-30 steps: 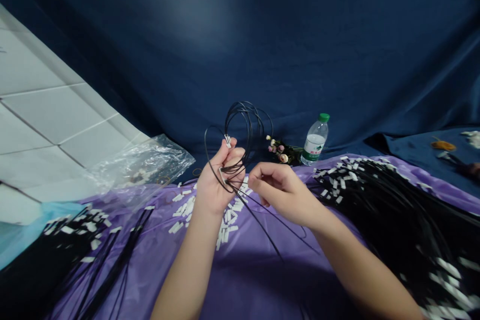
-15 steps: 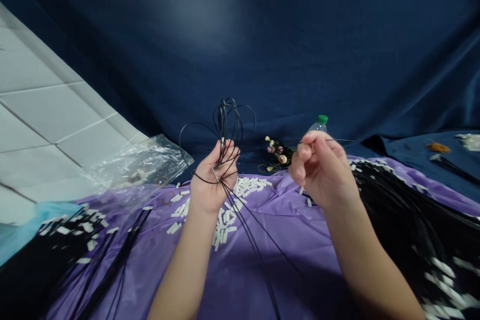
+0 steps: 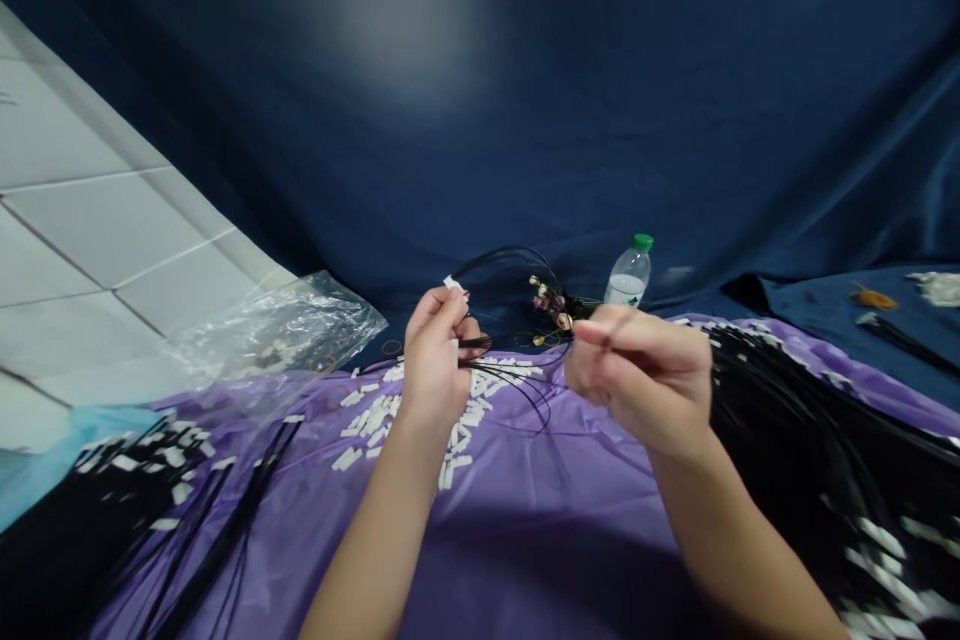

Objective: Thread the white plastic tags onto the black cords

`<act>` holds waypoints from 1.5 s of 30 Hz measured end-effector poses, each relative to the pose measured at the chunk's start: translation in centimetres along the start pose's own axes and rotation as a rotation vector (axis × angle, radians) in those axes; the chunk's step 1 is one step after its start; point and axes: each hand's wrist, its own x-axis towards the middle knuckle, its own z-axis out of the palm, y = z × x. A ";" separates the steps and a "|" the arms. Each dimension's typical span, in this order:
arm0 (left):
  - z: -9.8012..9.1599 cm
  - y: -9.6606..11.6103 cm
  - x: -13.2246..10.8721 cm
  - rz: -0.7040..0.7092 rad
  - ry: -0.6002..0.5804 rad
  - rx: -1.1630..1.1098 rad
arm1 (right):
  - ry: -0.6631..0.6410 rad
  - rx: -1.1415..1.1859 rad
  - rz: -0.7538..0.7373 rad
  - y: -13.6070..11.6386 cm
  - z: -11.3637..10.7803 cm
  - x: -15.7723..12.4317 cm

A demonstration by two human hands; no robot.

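My left hand [image 3: 439, 350] is closed around a bunch of thin black cords [image 3: 510, 250]. A white tag [image 3: 453, 284] shows at its fingertips, and another white edge shows at the palm. From the tag the cords arch over to the right, down toward my right hand [image 3: 641, 370]. That hand is closed in a pinch and slightly blurred; a cord runs to its fingers, though the grip itself is partly hidden. Looser cord ends [image 3: 525, 385] curve out from my left palm, over a pile of small white tags [image 3: 367, 420] on purple sheeting [image 3: 525, 500].
Tagged black cord bundles lie at the left [image 3: 97, 520] and the right [image 3: 802, 450]. Behind the hands are a green-capped bottle [image 3: 628, 278], small flowers [image 3: 551, 300] and a clear plastic bag [image 3: 300, 320]. A dark blue cloth [image 3: 480, 120] hangs behind.
My left hand has turned, and the cords that looped upward and trailed down now bend rightward. My right hand has moved slightly lower and turned, uncovering more of the bottle.
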 end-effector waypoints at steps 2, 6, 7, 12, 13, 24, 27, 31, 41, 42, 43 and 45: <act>0.1 0.0 -0.3 -0.008 -0.075 0.041 | 0.065 -0.139 0.109 0.5 0.2 0.4; 0.0 0.3 -0.7 -0.044 -0.174 0.059 | 0.145 -0.444 0.173 0.8 0.1 1.2; 0.0 0.4 -0.8 -0.050 -0.187 0.056 | 0.151 -0.494 0.155 0.8 0.0 1.3; -0.1 0.7 -1.1 -0.079 -0.254 0.048 | 0.053 -0.596 0.090 0.9 -0.1 1.2; -0.2 0.8 -1.1 -0.082 -0.271 0.047 | 0.045 -0.602 0.080 1.0 -0.1 1.2; -0.3 0.9 -1.3 -0.075 -0.370 0.028 | 0.030 -0.566 0.160 0.8 -0.2 1.1; -0.2 1.0 -1.4 -0.061 -0.364 0.052 | 0.054 -0.552 0.164 0.7 -0.1 1.2; -0.1 1.0 -1.5 -0.024 -0.346 0.088 | 0.072 -0.508 0.185 0.8 0.1 1.1; 0.1 0.3 -1.4 0.032 -0.354 0.175 | 0.077 -0.735 0.053 0.9 0.8 0.8; 0.1 0.1 -1.4 0.037 -0.353 0.183 | 0.076 -0.753 0.035 0.9 0.9 0.8; 0.1 0.0 -1.4 0.044 -0.349 0.191 | 0.077 -0.767 0.018 0.9 1.1 0.8; 0.1 -0.4 -1.4 0.058 -0.335 0.199 | 0.080 -0.783 -0.010 1.0 1.3 0.7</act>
